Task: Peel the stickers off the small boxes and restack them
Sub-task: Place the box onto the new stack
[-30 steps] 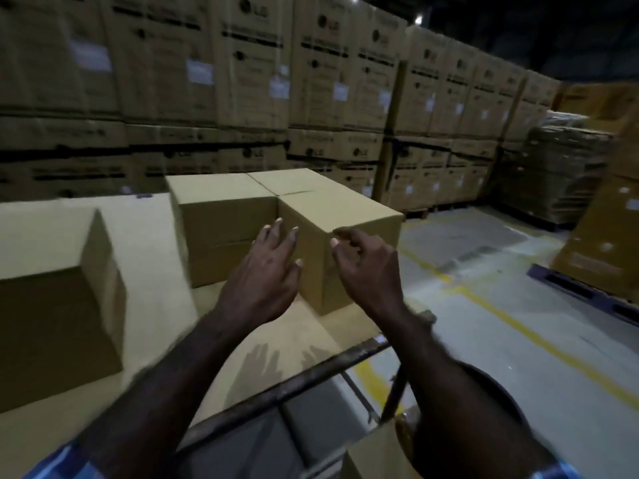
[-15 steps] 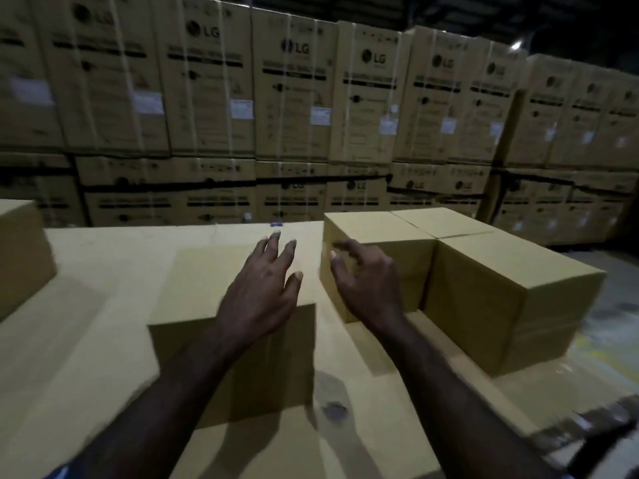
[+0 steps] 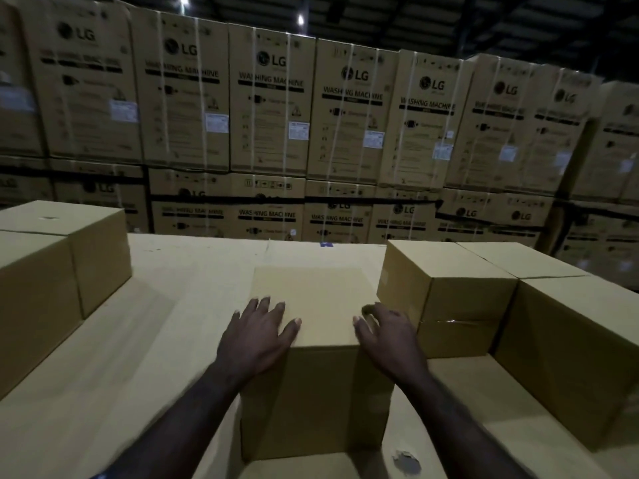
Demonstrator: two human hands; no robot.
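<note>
Here, the centre box (image 3: pixel 311 340) sits at six o'clock on the cardboard deck (image 3: pixel 155 340); my left hand (image 3: pixel 257 335) lies on its top, fingers spread, right hand (image 3: pixel 389 335) loosely curled at its right edge. It looks stiff, smooth and probably light, so I'd clamp both side walls.

The small box (image 3: pixel 311 305) is plain tan. Behind it, the stacked cartons (image 3: pixel 273 108) are brown with black lettering, white labels and pale straps.
</note>
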